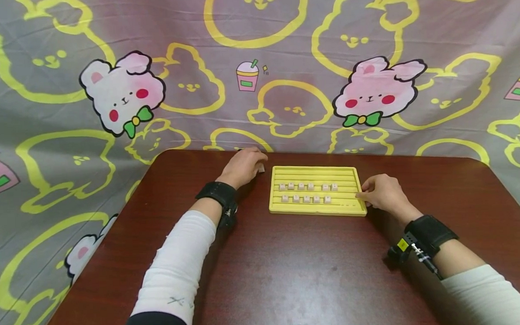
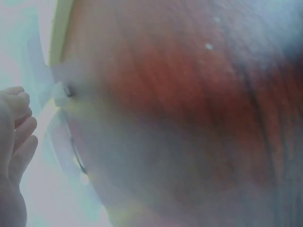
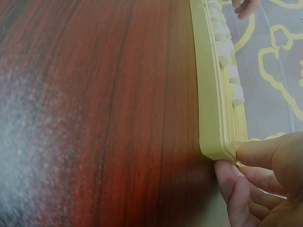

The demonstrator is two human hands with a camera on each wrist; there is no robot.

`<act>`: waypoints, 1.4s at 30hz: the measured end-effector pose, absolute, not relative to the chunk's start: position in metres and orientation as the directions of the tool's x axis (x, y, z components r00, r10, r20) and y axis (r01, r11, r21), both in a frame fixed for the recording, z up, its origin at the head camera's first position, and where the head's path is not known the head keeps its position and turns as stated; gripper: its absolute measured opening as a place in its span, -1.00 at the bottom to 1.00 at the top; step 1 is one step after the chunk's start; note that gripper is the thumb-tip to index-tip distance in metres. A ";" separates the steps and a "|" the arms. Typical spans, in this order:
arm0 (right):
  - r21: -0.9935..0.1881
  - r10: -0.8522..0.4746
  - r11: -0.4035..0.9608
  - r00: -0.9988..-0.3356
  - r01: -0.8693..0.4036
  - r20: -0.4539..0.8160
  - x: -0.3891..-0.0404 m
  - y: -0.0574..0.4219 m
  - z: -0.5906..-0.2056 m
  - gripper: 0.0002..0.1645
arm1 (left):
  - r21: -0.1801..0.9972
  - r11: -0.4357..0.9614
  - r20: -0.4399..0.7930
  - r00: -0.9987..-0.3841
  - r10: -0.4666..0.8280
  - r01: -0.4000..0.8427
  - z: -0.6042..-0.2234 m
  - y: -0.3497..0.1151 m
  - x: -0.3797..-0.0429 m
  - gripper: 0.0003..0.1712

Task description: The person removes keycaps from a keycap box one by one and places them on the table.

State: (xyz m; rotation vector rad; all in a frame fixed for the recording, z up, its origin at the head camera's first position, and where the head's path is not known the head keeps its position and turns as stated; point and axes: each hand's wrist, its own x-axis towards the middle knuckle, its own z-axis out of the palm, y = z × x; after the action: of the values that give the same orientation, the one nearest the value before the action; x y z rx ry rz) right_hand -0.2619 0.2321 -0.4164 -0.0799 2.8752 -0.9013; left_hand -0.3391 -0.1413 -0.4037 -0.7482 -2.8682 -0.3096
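Note:
A yellow ridged tray (image 1: 316, 170) lies on the table, with small white keycaps (image 1: 306, 199) set along two of its rows. My right hand (image 1: 383, 194) pinches the tray's near right corner; in the right wrist view, the thumb lies on the rim and fingers sit against the outer side. Left of the tray, my left hand (image 1: 243, 167) hovers over the table by a loose white keycap (image 1: 261, 168). The left wrist view shows this keycap (image 2: 61, 94) apart from the left hand (image 2: 16, 137), whose fingers are loosely bent around nothing.
The dark reddish-brown wooden table (image 1: 289, 266) spreads in front of and around the tray. Behind its far edge hangs a patterned cloth (image 1: 223, 101) with cartoon rabbits and yellow outlines. Each wrist carries a black strap with a camera. Haze and glare blur the left wrist view.

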 end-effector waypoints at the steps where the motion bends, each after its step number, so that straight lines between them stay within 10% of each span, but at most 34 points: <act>1: -0.572 -0.088 0.820 -0.990 -0.012 -0.106 -0.262 0.232 -0.417 -0.59 | 0.163 0.851 0.208 -0.860 0.466 0.500 -0.402 -0.140 -0.338 -0.67; 42: -0.572 -0.099 0.820 -0.990 -0.025 -0.098 -0.261 0.232 -0.413 -0.61 | 0.026 0.570 0.177 -0.565 0.806 0.821 -0.392 -0.032 -0.292 -0.67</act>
State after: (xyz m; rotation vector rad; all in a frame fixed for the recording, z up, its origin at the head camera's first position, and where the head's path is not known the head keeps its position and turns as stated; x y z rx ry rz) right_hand -0.2615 0.2321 -0.4131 -0.0986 2.8783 -0.9027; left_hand -0.2921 -0.0323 -0.3924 -1.3844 -2.6522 -0.1578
